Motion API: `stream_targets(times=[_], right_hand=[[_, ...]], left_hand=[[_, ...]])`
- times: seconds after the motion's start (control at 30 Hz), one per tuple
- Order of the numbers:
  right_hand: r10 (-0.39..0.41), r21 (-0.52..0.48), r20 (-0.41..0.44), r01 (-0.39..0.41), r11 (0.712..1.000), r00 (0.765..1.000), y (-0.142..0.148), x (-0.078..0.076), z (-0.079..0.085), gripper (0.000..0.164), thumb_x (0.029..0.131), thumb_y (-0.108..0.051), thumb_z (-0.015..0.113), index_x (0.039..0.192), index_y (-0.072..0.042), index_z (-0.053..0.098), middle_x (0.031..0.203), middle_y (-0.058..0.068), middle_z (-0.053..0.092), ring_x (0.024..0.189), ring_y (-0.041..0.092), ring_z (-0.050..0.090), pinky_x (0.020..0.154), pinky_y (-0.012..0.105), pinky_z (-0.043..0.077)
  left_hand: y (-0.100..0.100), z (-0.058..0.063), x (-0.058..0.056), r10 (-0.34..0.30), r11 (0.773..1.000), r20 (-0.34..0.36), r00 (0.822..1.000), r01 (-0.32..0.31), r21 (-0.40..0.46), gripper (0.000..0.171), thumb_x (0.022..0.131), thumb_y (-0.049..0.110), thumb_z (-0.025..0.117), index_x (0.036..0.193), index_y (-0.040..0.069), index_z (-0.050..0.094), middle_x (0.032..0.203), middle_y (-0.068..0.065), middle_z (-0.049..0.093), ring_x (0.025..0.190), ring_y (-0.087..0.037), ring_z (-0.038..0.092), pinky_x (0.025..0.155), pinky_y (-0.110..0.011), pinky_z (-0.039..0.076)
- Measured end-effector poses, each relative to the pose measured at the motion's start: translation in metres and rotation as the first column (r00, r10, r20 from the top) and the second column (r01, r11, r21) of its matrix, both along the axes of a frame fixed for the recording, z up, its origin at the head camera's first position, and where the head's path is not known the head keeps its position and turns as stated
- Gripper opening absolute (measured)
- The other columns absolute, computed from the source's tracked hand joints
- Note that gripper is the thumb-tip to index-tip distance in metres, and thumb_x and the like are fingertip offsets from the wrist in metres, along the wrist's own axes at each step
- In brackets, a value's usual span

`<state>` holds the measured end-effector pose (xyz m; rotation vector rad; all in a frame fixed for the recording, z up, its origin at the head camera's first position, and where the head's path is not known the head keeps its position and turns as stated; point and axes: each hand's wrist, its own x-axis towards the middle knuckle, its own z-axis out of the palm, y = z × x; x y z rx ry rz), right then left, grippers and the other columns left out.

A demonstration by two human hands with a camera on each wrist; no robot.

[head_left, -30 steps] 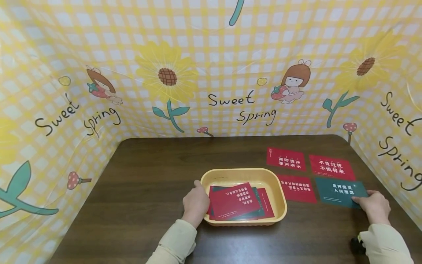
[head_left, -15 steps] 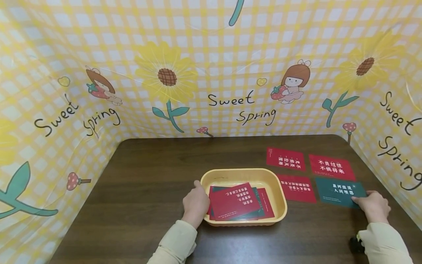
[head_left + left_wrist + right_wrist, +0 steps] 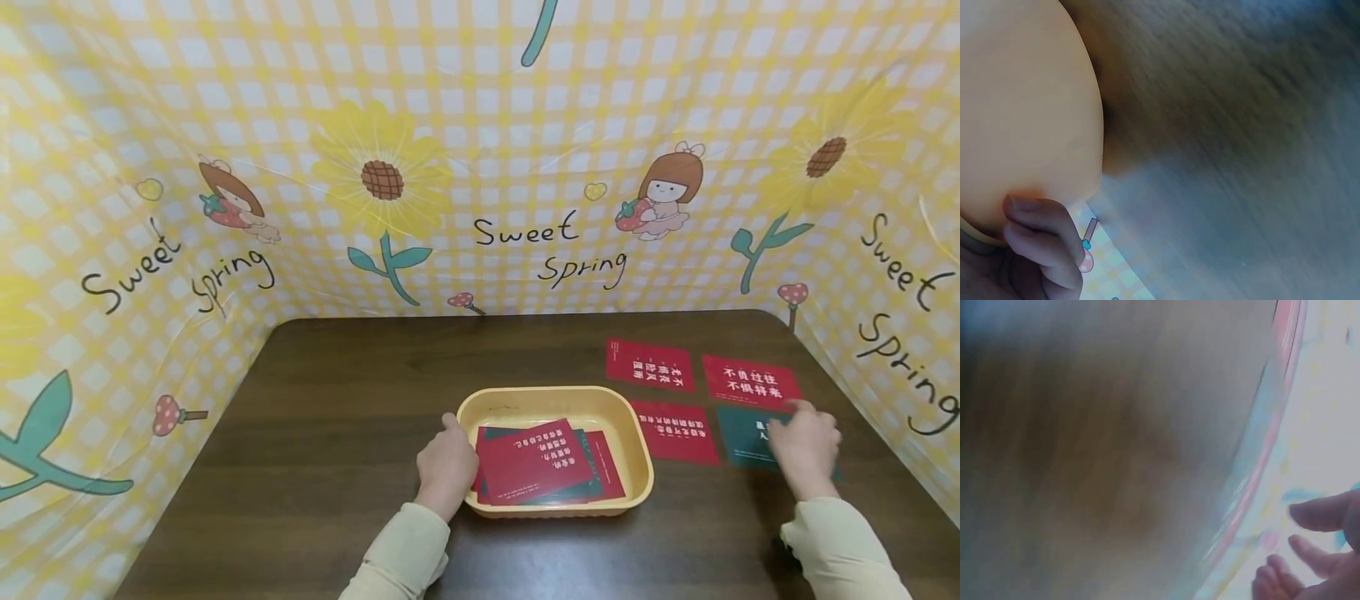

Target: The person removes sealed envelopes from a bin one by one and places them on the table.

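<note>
A dark object (image 3: 784, 552) shows only partly beneath the right sleeve (image 3: 847, 546). The left hand (image 3: 446, 461) grips the left end of the yellow tray (image 3: 643, 467) on the table (image 3: 337, 433), where stacked cards (image 3: 534, 462) hide each other's print. The blurred right hand (image 3: 806, 442), fingers apart, covers part of the green card (image 3: 738, 437); contact is unclear. Three red cards (image 3: 752, 379) lie beside and beyond.

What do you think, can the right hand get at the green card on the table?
Probably yes: the right hand appears to be over the green card, its fingers apart and holding nothing, and no other object seems to cover that card.
</note>
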<state>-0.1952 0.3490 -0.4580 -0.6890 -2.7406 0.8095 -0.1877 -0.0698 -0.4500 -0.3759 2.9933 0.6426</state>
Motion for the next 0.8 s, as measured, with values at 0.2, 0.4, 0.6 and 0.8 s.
stream_targets(times=[0.2,0.4,0.6,0.8], right_hand=[[0.223,-0.001,-0.255,-0.231,0.973,0.941,-0.075,-0.01,0.016,0.031,0.093,-0.012,0.058,0.114,0.011,0.058,0.106,0.033,0.058,0.092,0.044,0.059,0.07,0.045,0.048],[0.41,-0.002,-0.336,-0.436,0.9,0.848,-0.149,-0.003,0.027,0.016,0.09,-0.011,0.063,0.1,0.001,0.064,0.09,0.017,0.066,0.077,0.023,0.063,0.062,0.025,0.048],[0.611,0.146,-0.185,-0.593,0.792,0.77,-0.188,0.005,0.011,0.011,0.086,-0.011,0.068,0.091,-0.002,0.064,0.08,0.007,0.06,0.07,0.013,0.053,0.064,0.03,0.049],[0.65,0.176,0.053,-0.648,0.741,0.758,-0.196,0.011,-0.004,0.027,0.084,-0.028,0.072,0.088,-0.006,0.057,0.074,0.002,0.05,0.063,0.012,0.044,0.058,0.027,0.042]], left_hand=[[-0.001,-0.001,-0.001,-0.001,1.0,0.006,1.0,0.001,-0.006,0.035,0.086,0.01,0.061,0.113,-0.004,0.044,0.076,-0.018,0.065,0.068,-0.028,0.065,0.063,-0.044,0.052],[-0.002,-0.002,-0.001,-0.002,1.0,0.009,1.0,0.002,-0.002,0.037,0.087,0.011,0.06,0.116,-0.004,0.043,0.078,-0.019,0.066,0.069,-0.029,0.066,0.064,-0.045,0.053],[-0.002,-0.002,-0.001,0.002,1.0,-0.004,1.0,-0.002,0.001,0.035,0.086,0.01,0.06,0.114,-0.004,0.044,0.078,-0.019,0.066,0.069,-0.03,0.066,0.064,-0.045,0.052],[-0.001,-0.003,-0.001,-0.012,1.0,-0.031,0.999,0.012,-0.005,0.032,0.085,0.009,0.061,0.109,-0.003,0.044,0.076,-0.019,0.066,0.069,-0.03,0.066,0.062,-0.045,0.052]])
